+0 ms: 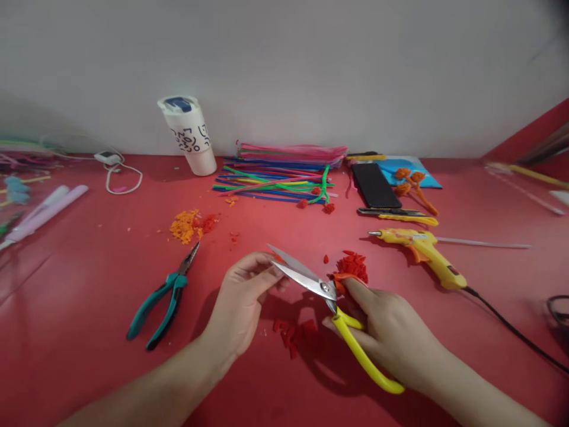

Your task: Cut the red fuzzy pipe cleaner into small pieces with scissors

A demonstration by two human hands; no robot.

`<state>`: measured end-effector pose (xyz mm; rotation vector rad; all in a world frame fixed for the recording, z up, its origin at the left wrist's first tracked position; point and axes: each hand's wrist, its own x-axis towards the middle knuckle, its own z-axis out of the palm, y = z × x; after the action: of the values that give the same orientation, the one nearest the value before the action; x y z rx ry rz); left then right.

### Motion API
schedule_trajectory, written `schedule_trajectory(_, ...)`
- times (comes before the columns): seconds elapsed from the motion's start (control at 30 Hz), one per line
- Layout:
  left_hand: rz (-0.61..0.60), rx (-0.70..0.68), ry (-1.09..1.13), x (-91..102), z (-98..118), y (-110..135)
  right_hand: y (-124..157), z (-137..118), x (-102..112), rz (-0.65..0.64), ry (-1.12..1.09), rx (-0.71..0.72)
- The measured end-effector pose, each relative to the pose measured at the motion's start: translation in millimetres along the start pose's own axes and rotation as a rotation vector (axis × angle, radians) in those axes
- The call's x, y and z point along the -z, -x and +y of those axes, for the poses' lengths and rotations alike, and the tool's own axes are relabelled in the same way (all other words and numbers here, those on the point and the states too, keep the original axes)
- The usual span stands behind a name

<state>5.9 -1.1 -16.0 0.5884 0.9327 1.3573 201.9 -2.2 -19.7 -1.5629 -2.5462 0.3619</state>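
In the middle of the view my right hand [391, 326] grips a pair of scissors [306, 279] with yellow handles and blades parted. The blade tips point left, close to the fingertips of my left hand [242, 302]. Thumb and fingers of that hand pinch a small red piece [279, 258], which shows between the blades and is partly hidden. Beyond my right hand lies a heap of small red pointed pieces [353, 267]. Flat red scraps [291, 338] lie beneath the scissors, between my hands.
Left stand teal pliers [171, 296] near orange fluff [184, 226]. Pipe cleaners [275, 175] and a white tumbler [191, 136] are along the wall. Right are a yellow glue gun [418, 249] with a cord, a black phone [376, 185] and a cutter knife [395, 214].
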Motion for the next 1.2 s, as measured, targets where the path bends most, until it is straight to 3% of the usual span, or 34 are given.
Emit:
schedule_trajectory(0.23, -0.021, -0.017, -0.035, 1.1, 0.7, 0.1, 2.0, 4.0, -2.3, 0.137, 0.15, 0.117)
schedule_trajectory(0.53, -0.017, 0.002, 0.001, 0.8, 2.1, 0.7, 3.3, 6.0, -6.5, 0.212, 0.214, 0.173)
schedule_trajectory(1.2, -0.029, -0.014, -0.043, 1.3, 2.4, -0.8, 3.4, 4.8, -6.0, 0.147, 0.193, 0.163)
